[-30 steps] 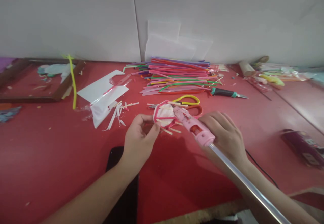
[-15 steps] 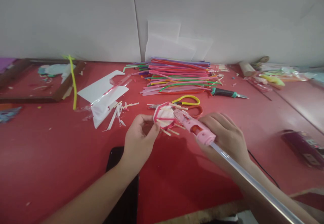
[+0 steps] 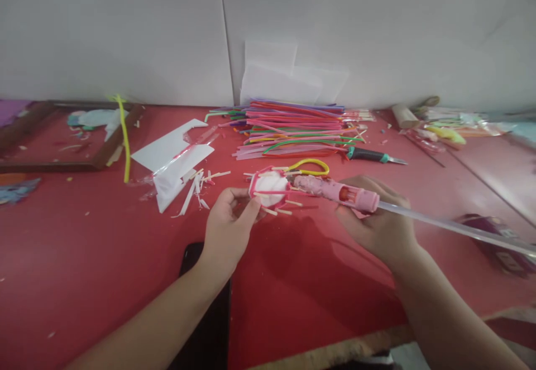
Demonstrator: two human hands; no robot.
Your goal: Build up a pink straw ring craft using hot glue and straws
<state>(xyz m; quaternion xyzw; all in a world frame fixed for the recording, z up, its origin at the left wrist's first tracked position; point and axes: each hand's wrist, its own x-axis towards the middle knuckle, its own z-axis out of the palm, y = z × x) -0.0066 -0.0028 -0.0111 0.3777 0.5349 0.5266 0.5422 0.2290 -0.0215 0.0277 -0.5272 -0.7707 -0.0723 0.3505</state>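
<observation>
My left hand [image 3: 232,216] pinches the near left edge of a small craft piece [image 3: 271,185], with a white middle, a pink-red rim and several thin pale sticks jutting out. Around a pink hot glue gun [image 3: 326,188] my right hand [image 3: 379,219] is wrapped, its fingers partly hidden behind the gun. The gun's nozzle end is at the right rim of the piece; I cannot tell whether they touch. A long clear glue stick [image 3: 448,224] runs out of the gun's back toward the right. Scissors with a yellow handle [image 3: 312,164] lie just behind.
A pile of coloured pipe cleaners [image 3: 293,127] lies at the back beside a utility knife [image 3: 372,155]. White paper cutouts [image 3: 171,158] and paper scraps [image 3: 192,194] are on the left, near a wooden frame [image 3: 96,155]. A black phone [image 3: 209,314] lies under my left forearm.
My right hand has turned the glue gun, so its back end and glue stick swing rightward, nearly level. The craft piece has tilted and shifted slightly left in my left hand.
</observation>
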